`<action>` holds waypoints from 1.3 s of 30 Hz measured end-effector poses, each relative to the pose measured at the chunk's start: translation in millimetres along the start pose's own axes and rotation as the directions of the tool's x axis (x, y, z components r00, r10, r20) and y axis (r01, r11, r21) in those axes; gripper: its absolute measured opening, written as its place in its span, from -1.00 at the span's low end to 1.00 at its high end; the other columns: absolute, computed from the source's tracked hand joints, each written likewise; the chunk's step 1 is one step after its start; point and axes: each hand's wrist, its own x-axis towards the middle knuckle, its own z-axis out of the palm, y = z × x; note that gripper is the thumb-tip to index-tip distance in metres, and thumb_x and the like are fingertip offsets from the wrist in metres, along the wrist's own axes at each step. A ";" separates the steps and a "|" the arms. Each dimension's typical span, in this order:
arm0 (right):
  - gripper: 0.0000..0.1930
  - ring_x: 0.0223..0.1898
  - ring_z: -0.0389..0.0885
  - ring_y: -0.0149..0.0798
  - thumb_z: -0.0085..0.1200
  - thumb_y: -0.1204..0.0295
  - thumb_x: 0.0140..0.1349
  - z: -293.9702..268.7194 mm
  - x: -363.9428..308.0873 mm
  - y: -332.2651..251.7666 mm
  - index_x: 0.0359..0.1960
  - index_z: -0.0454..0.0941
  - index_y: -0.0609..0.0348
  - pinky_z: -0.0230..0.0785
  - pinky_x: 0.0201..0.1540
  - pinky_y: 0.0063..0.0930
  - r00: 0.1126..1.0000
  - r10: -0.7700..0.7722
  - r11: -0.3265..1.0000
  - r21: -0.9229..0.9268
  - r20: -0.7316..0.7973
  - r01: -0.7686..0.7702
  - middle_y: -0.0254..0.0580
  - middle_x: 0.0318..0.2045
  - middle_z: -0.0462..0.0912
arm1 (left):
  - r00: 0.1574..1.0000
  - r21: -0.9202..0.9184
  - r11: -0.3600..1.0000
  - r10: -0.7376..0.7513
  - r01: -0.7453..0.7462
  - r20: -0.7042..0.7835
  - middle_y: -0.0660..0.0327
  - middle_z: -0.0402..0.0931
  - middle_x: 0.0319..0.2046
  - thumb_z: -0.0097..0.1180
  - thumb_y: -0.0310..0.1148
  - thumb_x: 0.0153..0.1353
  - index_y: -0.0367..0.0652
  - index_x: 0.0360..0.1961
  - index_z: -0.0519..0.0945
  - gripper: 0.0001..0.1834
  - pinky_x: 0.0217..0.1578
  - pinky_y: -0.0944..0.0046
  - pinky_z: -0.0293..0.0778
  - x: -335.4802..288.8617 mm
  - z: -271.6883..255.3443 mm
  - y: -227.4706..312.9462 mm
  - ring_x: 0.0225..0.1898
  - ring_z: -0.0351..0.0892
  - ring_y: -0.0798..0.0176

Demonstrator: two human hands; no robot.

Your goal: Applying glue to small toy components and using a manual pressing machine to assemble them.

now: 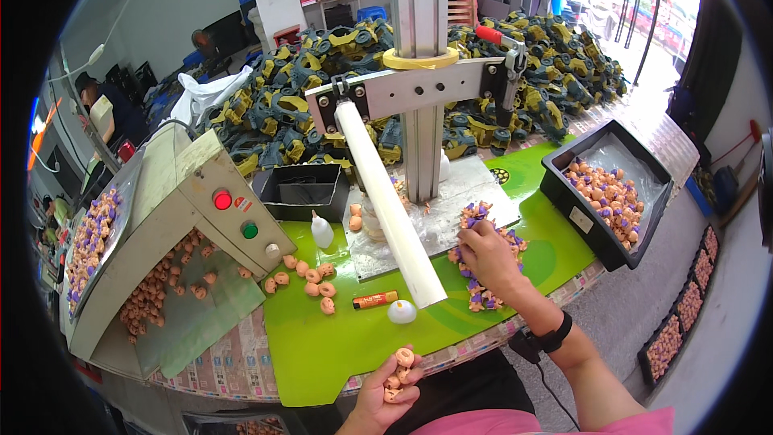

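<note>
Your left hand [385, 393] was raised palm up near the lower edge of the view, its fingers curled around at least 3 peach pieces [404, 358]. These formed a short row along the palm, its long axis running away from you and leaning slightly right at the far end. Each piece was nearly round, so no single long axis could be read; the farthest seemed to turn a recess upward. Your right hand [491, 258] reached over the green mat [310, 354] with its fingers bent downward into the purple-and-peach pieces [485, 300]; whether the fingertips were closed on 1 of them could not be told. That heap lay as an uneven strip, its length running from far to near, its pieces pointing in mixed directions. Left of it, a white bar [389, 203] slanted toward you and rightward above the mat. An orange tube [375, 300] lay nearly crosswise, its right end slightly farther away, just beside a rounded white container [402, 312]. Farther back, a white bottle [322, 232] stood upright, nozzle up, near loose peach heads [312, 275].
</note>
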 end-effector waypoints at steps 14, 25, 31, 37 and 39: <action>-0.79 -0.16 0.48 -0.37 0.12 0.56 0.21 -47.1 -70.4 -71.4 -0.11 0.61 0.27 0.42 -0.18 -0.61 0.839 0.026 0.552 0.691 0.544 -0.465 -0.25 -0.19 0.46 | 0.991 0.259 0.958 0.133 -0.125 -0.014 0.19 0.45 -0.17 0.03 -0.39 0.33 -0.19 0.05 0.45 -0.71 -0.63 0.61 0.22 3.5 15.2 5.4 -0.35 0.35 0.44; -0.80 -0.43 0.64 -0.41 0.16 0.49 0.23 -39.9 -97.8 -88.0 -0.13 0.64 0.26 0.46 -0.38 -0.58 0.875 0.105 0.604 0.669 0.473 -0.434 -0.19 -0.43 0.68 | 0.970 0.578 0.793 0.243 -0.193 -0.010 0.22 0.54 -0.29 0.14 -0.43 0.26 -0.19 0.04 0.50 -0.69 -0.63 0.55 0.29 8.5 23.6 -7.8 -0.44 0.45 0.49; -0.82 -0.51 0.61 -0.28 0.21 0.52 0.15 -39.9 -96.4 -95.7 -0.20 0.65 0.26 0.40 -0.47 -0.52 0.961 -0.018 0.837 0.530 0.276 -0.137 -0.11 -0.48 0.63 | 0.935 0.637 0.715 0.354 -0.288 0.026 0.27 0.53 -0.36 0.22 -0.47 0.20 -0.22 -0.02 0.54 -0.69 -0.65 0.54 0.29 11.2 18.7 -14.1 -0.56 0.36 0.55; -0.78 -0.53 0.58 -0.21 0.23 0.54 0.09 -43.0 -96.0 -100.1 -0.19 0.64 0.24 0.39 -0.52 -0.44 0.981 -0.108 0.905 0.424 0.159 0.031 -0.15 -0.52 0.59 | 0.920 0.695 0.643 0.385 -0.321 0.070 0.20 0.57 -0.33 0.22 -0.46 0.19 -0.18 -0.12 0.54 -0.77 -0.67 0.52 0.31 14.0 20.3 -15.8 -0.56 0.39 0.51; -0.78 -0.53 0.58 -0.21 0.23 0.54 0.09 -43.5 -91.2 -95.8 -0.19 0.64 0.23 0.39 -0.52 -0.44 0.971 -0.164 0.897 0.437 0.172 0.074 -0.16 -0.51 0.59 | 0.932 0.684 0.669 0.360 -0.291 0.043 0.19 0.57 -0.33 0.22 -0.45 0.20 -0.19 -0.14 0.54 -0.79 -0.67 0.53 0.30 14.5 22.0 -14.7 -0.56 0.39 0.50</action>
